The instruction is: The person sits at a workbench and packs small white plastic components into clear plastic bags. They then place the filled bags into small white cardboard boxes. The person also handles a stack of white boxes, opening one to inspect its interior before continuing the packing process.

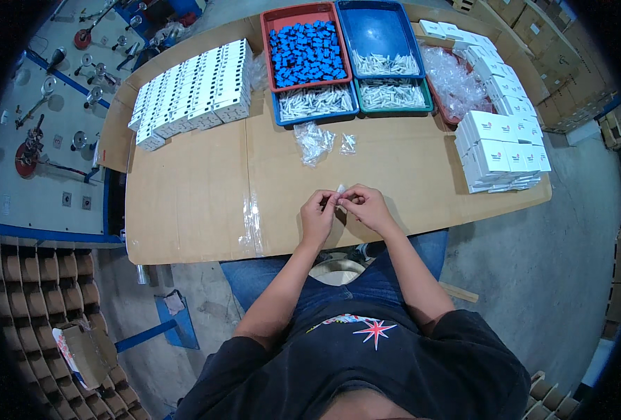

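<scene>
My left hand (317, 217) and my right hand (368, 208) meet over the cardboard-covered table (184, 203), near its front edge. Both are closed, pinching between their fingertips a small whitish, see-through piece (342, 188) that looks like a little plastic bag. Most of it is hidden by the fingers. Just beyond the hands lie a heap of clear plastic bags (314, 145) and a small clear packet (349, 144) with white bits in it.
Farther back, a red tray (265, 52) holds blue pieces; blue trays (373, 28) and a green tray (394, 112) hold white plugs. A reddish tray (436, 105) holds clear bags. White boxes stand stacked at left (191, 87) and right (496, 157).
</scene>
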The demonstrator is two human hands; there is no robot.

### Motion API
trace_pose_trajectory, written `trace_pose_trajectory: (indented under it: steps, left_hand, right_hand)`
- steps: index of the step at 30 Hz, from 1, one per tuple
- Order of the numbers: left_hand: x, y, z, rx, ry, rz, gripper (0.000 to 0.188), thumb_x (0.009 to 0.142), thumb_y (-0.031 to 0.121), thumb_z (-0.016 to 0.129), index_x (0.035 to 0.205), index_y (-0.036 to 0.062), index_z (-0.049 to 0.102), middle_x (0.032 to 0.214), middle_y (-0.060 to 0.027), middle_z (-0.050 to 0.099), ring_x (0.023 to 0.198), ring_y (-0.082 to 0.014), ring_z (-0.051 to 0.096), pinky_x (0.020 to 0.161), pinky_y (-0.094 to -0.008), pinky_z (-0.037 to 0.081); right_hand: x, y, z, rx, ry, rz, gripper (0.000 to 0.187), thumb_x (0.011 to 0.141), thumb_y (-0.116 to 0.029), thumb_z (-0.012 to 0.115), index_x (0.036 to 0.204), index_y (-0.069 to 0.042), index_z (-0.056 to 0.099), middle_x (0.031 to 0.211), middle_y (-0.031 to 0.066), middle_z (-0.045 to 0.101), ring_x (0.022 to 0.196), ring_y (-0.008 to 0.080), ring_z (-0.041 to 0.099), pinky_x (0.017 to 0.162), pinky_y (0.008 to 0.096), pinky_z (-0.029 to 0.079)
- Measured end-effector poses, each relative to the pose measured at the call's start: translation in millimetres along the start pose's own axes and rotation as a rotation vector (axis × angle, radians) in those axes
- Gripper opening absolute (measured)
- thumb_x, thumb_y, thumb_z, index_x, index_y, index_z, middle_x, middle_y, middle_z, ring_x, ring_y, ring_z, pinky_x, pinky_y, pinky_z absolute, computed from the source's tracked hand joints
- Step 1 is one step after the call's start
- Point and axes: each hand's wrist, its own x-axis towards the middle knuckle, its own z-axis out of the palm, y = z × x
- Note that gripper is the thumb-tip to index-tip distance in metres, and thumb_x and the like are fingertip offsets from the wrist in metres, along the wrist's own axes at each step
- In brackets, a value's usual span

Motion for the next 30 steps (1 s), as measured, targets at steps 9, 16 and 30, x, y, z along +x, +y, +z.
trace_pose_trajectory:
  steps: [9,16,30]
  left_hand:
    - [-0.2,6.3,2.0,0.026,-0.016,0.073,0.011,0.097,0.011,0.072,0.099,0.0,0.071,0.092,-0.0058,0.071,0.083,-0.0128,0.067,0.078,-0.0282,0.053]
    - [-1.7,4.7,3.7,0.092,0.011,0.135,0.011,0.096,0.009,0.071,0.099,-0.0016,0.069,0.091,-0.0085,0.068,0.08,-0.0154,0.067,0.075,-0.029,0.054]
    - [0.8,-10.7,7.8,0.284,0.016,0.279,0.01,0.099,0.007,0.065,0.101,-0.0026,0.062,0.093,-0.014,0.063,0.078,-0.0242,0.066,0.071,-0.0343,0.053]
  right_hand:
    - [0.1,2.8,1.8,-0.054,0.082,-0.069,0.014,0.091,-0.012,0.075,0.096,0.002,0.073,0.085,0.0061,0.072,0.073,0.0099,0.066,0.065,0.027,0.052]
    - [1.1,7.3,2.1,-0.085,0.109,-0.139,0.015,0.089,-0.011,0.074,0.095,0.002,0.073,0.087,0.0066,0.071,0.074,0.0112,0.065,0.068,0.0268,0.052]
    - [-6.2,-16.8,14.6,-0.285,0.294,-0.275,0.014,0.085,-0.012,0.075,0.087,0.002,0.07,0.085,0.0112,0.068,0.066,0.0201,0.068,0.062,0.0312,0.053]
